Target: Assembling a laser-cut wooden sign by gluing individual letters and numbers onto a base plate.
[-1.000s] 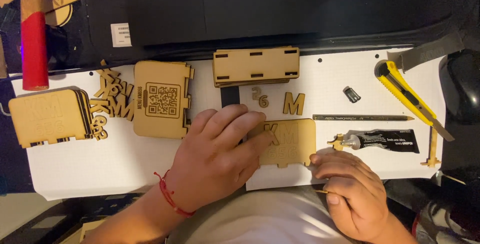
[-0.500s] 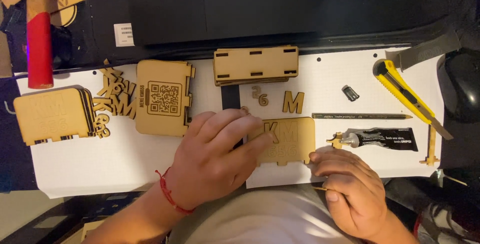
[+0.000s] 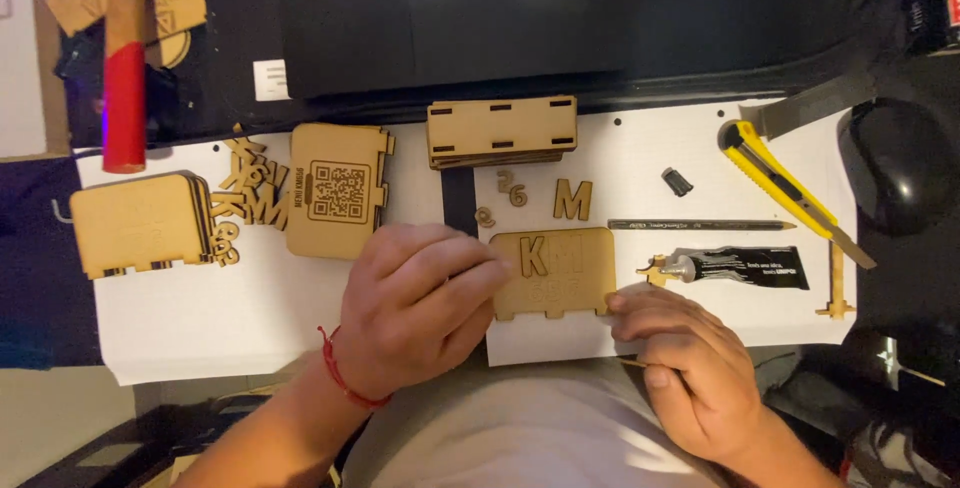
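Dim, warm light falls on the white sheet [image 3: 300,318] at the centre; the frame's edges sink into darkness. The red handle [image 3: 124,78] at upper left is motion-blurred.

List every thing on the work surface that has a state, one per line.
Wooden panel: flat, a letter K seated, both hands touching its edges.
Left hand: fingertips on the panel's left edge.
Right hand: at the panel's lower right corner.
Utility knife: blade extended.
Glue tube: lying flat, cap state unclear.
Loose letter M: unplaced.
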